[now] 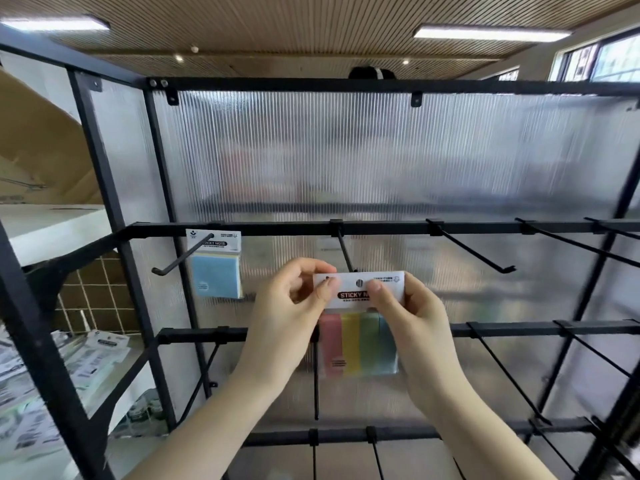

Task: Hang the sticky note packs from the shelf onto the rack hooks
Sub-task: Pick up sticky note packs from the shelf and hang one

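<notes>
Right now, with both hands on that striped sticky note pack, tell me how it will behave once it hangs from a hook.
The striped pack is probably light: the left hand and right hand hold it by fingertip pinches on its header card. That card looks stiff and stays flat. Hung by its single hole, it will likely swing, as the blue pack hangs free.

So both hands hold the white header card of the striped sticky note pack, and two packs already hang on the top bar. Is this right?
Not quite. The head view shows only one blue sticky note pack hanging on the black top bar. Both the left hand and right hand do hold the striped pink, yellow, green and blue sticky note pack by its white header card.
</notes>
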